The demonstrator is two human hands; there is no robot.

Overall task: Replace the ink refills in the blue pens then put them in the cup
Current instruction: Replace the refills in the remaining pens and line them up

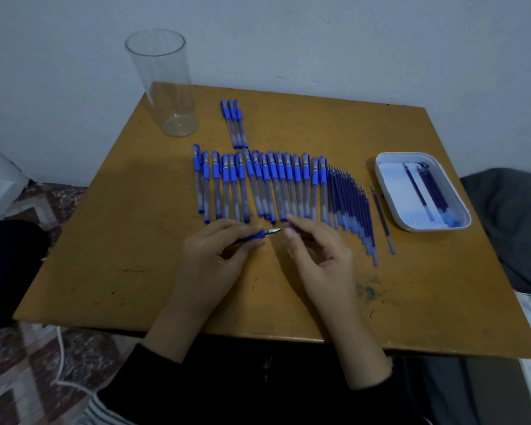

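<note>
Left hand [218, 251] around blue pen [259, 234], tip just beside right hand [318, 254].

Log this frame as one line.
left hand: grips uncapped pen | right hand: beside pen tip, grasp unclear | cup: upright, empty | refills: row on table, some in tray

Honestly can't make out a single word, brand or number anywhere, not on the blue capped plastic pens [259, 185] or the white rounded plastic tray [436, 229].

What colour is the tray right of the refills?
The tray is white, tinted blue inside; the head view shows it best.
</note>
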